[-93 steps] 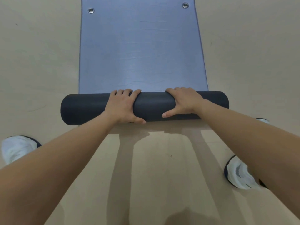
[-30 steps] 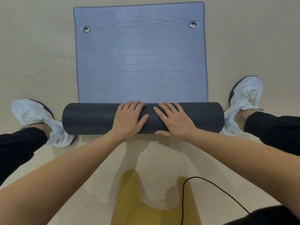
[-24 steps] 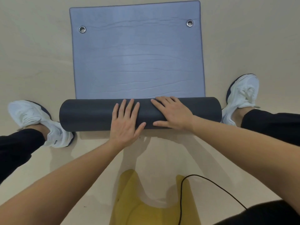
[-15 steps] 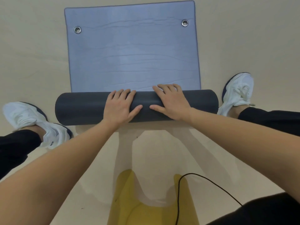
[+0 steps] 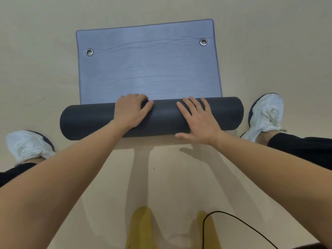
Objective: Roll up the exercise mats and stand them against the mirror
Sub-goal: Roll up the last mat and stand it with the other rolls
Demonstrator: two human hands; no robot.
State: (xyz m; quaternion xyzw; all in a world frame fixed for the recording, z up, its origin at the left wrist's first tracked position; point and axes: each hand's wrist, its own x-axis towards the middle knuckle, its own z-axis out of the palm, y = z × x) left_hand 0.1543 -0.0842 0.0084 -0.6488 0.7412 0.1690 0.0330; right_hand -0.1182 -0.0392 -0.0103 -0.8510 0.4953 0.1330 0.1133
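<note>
A blue-grey exercise mat (image 5: 147, 69) lies on the beige floor, with a short flat stretch left that ends in two metal eyelets. Its near part is wound into a thick dark roll (image 5: 89, 121) lying crosswise. My left hand (image 5: 131, 112) is on the roll's middle, fingers curled over the far side. My right hand (image 5: 199, 119) lies flat on top of the roll, fingers spread and pointing away from me. No mirror is in sight.
My white shoes stand at either end of the roll, the left shoe (image 5: 28, 146) and the right shoe (image 5: 265, 115). A yellow garment (image 5: 140, 229) and a thin black cable (image 5: 233, 221) hang at the bottom. Bare floor (image 5: 36, 60) surrounds the mat.
The roll has moved forward over the mat, so the flat stretch is shorter. My left fingers now hook over the far side and my right hand lies flat with spread fingers.
</note>
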